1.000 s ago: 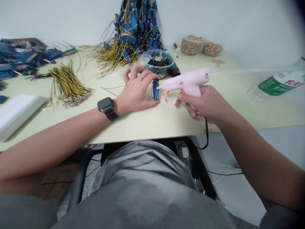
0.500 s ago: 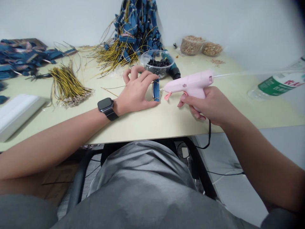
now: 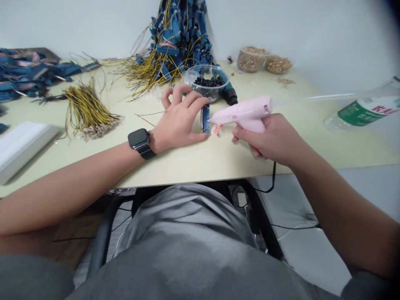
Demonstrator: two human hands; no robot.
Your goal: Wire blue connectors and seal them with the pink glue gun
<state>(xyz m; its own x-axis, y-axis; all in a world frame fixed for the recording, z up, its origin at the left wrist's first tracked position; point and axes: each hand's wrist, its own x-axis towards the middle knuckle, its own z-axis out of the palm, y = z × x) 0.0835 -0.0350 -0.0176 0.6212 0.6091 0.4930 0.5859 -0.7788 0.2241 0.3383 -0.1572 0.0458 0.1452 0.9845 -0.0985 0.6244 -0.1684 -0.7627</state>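
Note:
A small blue piece (image 3: 205, 118) stands on the table between the thumb and forefinger of my left hand (image 3: 179, 118), which grips its two ends. Thin dark and yellow wires show on the left side of that hand. My right hand (image 3: 270, 137) is wrapped round the handle of a pink glue gun (image 3: 242, 112). The gun's nozzle points left, at the right side of the blue piece; whether they touch is too small to tell. A pink tag (image 3: 217, 129) is under the nozzle, and a clear stick extends from the gun's rear.
Behind my hands are a clear bowl of black bits (image 3: 208, 82), a teal and black tool (image 3: 229, 95) and a heap of blue pieces (image 3: 178, 37). Yellow wires (image 3: 89, 104) and a white block (image 3: 23, 146) lie left. At the right is a bottle (image 3: 359, 111).
My right hand and the glue gun have shifted slightly left and the gun's rear has dropped a little. My left hand still holds the blue piece in nearly the same place.

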